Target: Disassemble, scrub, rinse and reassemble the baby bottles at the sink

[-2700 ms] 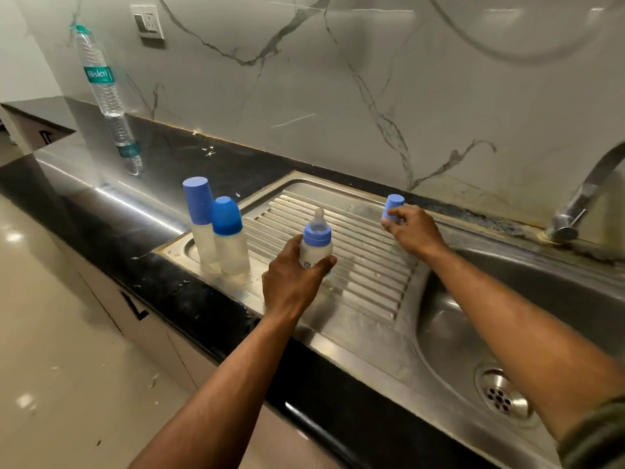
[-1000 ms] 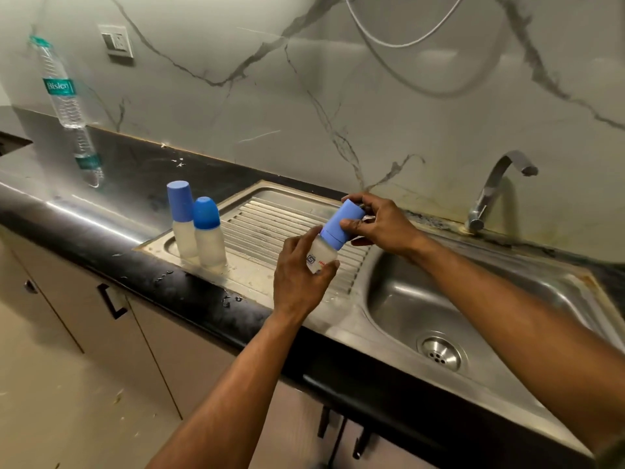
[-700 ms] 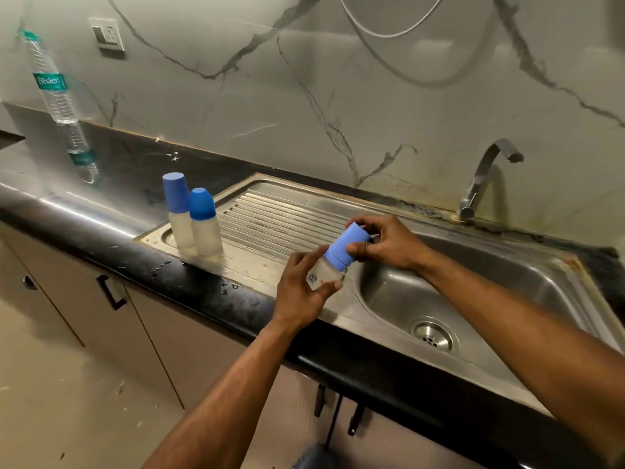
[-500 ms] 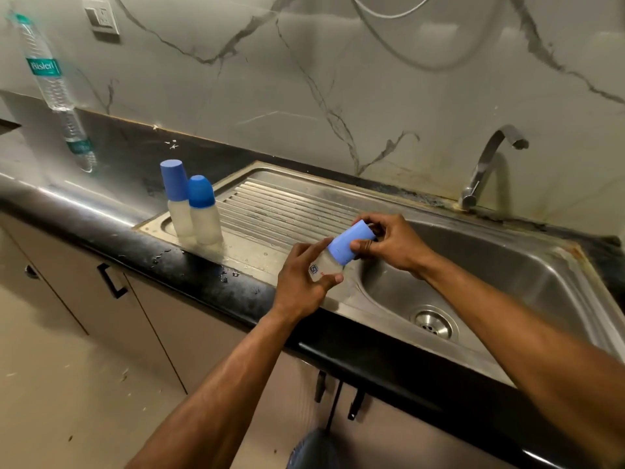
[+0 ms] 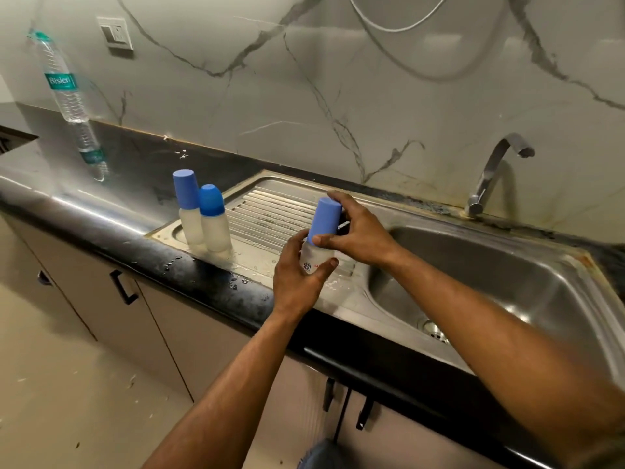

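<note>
At frame centre, above the drainboard [image 5: 270,211], the left hand [image 5: 297,279] is gripping the bottle [image 5: 316,258] while the right hand [image 5: 358,228] is pinching its blue cap [image 5: 324,216]; pressing straight down, bottle kept upright, would likely be seating it best.

So it's a black stone countertop [image 5: 203,275] with a steel sink's ribbed drainboard [image 5: 270,211] set in. Two blue-capped baby bottles [image 5: 202,214] stand touching at the drainboard's left end, water drops [image 5: 236,282] along the front edge.
</note>
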